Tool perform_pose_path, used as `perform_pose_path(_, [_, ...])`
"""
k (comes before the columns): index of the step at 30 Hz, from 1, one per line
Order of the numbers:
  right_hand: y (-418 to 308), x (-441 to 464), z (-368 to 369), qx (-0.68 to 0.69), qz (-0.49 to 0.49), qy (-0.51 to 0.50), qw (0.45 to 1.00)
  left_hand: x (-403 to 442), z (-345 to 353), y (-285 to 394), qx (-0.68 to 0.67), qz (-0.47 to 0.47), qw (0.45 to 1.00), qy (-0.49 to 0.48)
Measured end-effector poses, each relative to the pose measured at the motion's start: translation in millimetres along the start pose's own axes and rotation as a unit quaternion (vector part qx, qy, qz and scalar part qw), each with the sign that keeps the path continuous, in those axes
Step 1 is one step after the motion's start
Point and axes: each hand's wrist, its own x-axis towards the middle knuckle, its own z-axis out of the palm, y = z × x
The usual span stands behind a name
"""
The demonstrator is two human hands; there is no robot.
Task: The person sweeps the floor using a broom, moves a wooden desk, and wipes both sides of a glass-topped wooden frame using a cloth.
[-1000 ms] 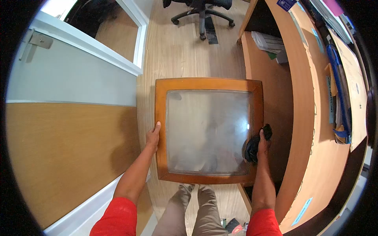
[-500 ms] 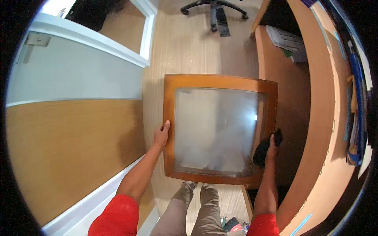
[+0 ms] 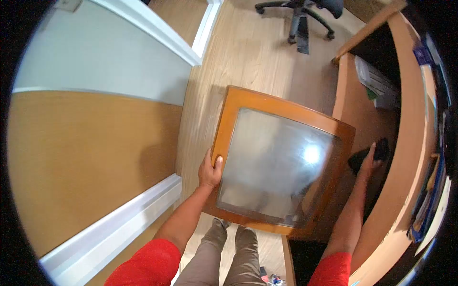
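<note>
Apparently a steadying step: my left hand (image 3: 210, 170) grips wooden-framed glass panel (image 3: 274, 162), right hand (image 3: 370, 163) black cloth (image 3: 381, 149); next calls for firm left grip.

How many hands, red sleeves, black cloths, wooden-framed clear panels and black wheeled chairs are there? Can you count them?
Bare left hand and bare right hand: 2
Red fabric sleeves: 2
Crumpled black cloth: 1
Squarish orange-brown wooden-framed clear panel: 1
Black wheeled chair, partly cut off: 1
Total: 7
</note>
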Motion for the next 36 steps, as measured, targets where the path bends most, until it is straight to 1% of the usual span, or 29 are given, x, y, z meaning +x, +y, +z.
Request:
perform_pose_path(1, [-10, 6, 19, -0.022, -0.052, -0.115, 0.992, 0, -1, -1, -0.001, -0.013, 1.0, 0.003])
perform_pose_path(2, [-17, 6, 40, -0.043, -0.101, -0.231, 0.967, 1, -1, -1, 0.001, -0.021, 1.0, -0.007])
perform_pose_path(3, [-27, -10, 61, -0.045, -0.104, -0.243, 0.963, 2, -3, 0, 0.004, -0.027, 0.999, -0.017])
perform_pose_path(4, [-40, -39, 80, -0.132, -0.241, -0.213, 0.938, 1, -4, 1, 0.006, -0.034, 0.999, -0.01])
perform_pose_path(5, [-53, -68, 96, -0.213, -0.371, -0.174, 0.887, 1, -5, 3, 0.016, -0.035, 0.999, -0.016])
perform_pose_path(7, [-79, -115, 111, -0.149, -0.425, -0.206, 0.869, 2, -4, 2, 0.025, -0.036, 0.999, -0.018])
perform_pose_path(8, [-75, -120, 135, -0.227, -0.544, -0.18, 0.787, 1, -2, 0, 0.015, -0.021, 1.0, -0.016])
perform_pose_path(9, [-112, -163, 133, -0.229, -0.49, -0.276, 0.794, 1, -2, -2, 0.003, -0.007, 1.0, -0.016])
perform_pose_path(10, [-126, -193, 143, -0.229, -0.481, -0.314, 0.786, 2, -10, 6, -0.002, -0.03, 0.998, -0.048])
perform_pose_path(11, [-139, -227, 153, -0.185, -0.466, -0.332, 0.799, 1, -10, 4, -0.006, -0.03, 0.998, -0.048])
perform_pose_path(12, [-155, -256, 161, -0.191, -0.454, -0.384, 0.781, -1, -8, 0, 0.008, -0.027, 0.999, -0.039])
perform_pose_path(13, [-165, -286, 169, -0.145, -0.488, -0.393, 0.766, -2, -7, -1, 0.02, -0.022, 0.999, -0.03])
perform_pose_path(14, [-163, -312, 190, -0.107, -0.531, -0.361, 0.759, 1, -8, 1, 0.018, -0.019, 0.999, -0.03])
perform_pose_path(17, [-160, -361, 219, -0.085, -0.6, -0.24, 0.758, 4, -12, 11, 0.0, -0.039, 0.999, -0.033])
perform_pose_path(18, [-161, -358, 219, -0.087, -0.598, -0.242, 0.759, 6, -14, 12, -0.014, -0.053, 0.997, -0.048])
perform_pose_path(20, [-154, -334, 209, -0.058, -0.573, -0.323, 0.751, 2, -19, 8, -0.031, -0.073, 0.995, -0.068])
perform_pose_path(22, [-138, -290, 179, -0.07, -0.544, -0.284, 0.787, 3, -20, 6, -0.003, -0.065, 0.996, -0.066])
perform_pose_path(23, [-128, -262, 162, -0.085, -0.546, -0.27, 0.788, 1, -19, 7, -0.011, -0.066, 0.996, -0.066])
perform_pose_path(24, [-117, -236, 150, -0.06, -0.537, -0.26, 0.8, 1, -18, 7, -0.012, -0.057, 0.997, -0.057])
perform_pose_path(25, [-114, -220, 135, -0.077, -0.51, -0.246, 0.82, 1, -18, 6, -0.011, -0.05, 0.998, -0.047])
perform_pose_path(27, [-93, -203, 147, -0.086, -0.532, -0.141, 0.831, 2, -22, 5, -0.011, -0.06, 0.997, -0.056])
perform_pose_path(29, [-140, -260, 140, -0.169, -0.39, -0.256, 0.868, 2, -19, 8, -0.008, -0.054, 0.996, -0.073])
perform_pose_path(30, [-127, -284, 165, -0.152, -0.497, -0.184, 0.834, 2, -17, 6, -0.009, -0.059, 0.996, -0.068])
perform_pose_path(31, [-151, -317, 175, -0.188, -0.415, -0.35, 0.818, 2, -14, 3, -0.011, -0.062, 0.996, -0.066])
perform_pose_path(32, [-129, -340, 207, -0.054, -0.599, -0.29, 0.744, 1, -10, -1, -0.016, -0.076, 0.994, -0.075])
perform_pose_path(33, [-149, -372, 200, -0.052, -0.6, -0.321, 0.731, 0, -10, 1, -0.02, -0.064, 0.993, -0.093])
perform_pose_path(34, [-148, -385, 208, -0.044, -0.629, -0.316, 0.709, -1, -12, 5, -0.024, -0.071, 0.994, -0.078])
perform_pose_path(35, [-153, -389, 203, -0.05, -0.635, -0.327, 0.699, 1, -12, 6, -0.027, -0.077, 0.995, -0.062])
perform_pose_path(36, [-155, -387, 198, -0.053, -0.64, -0.342, 0.686, 5, -10, 2, -0.026, -0.07, 0.994, -0.075])
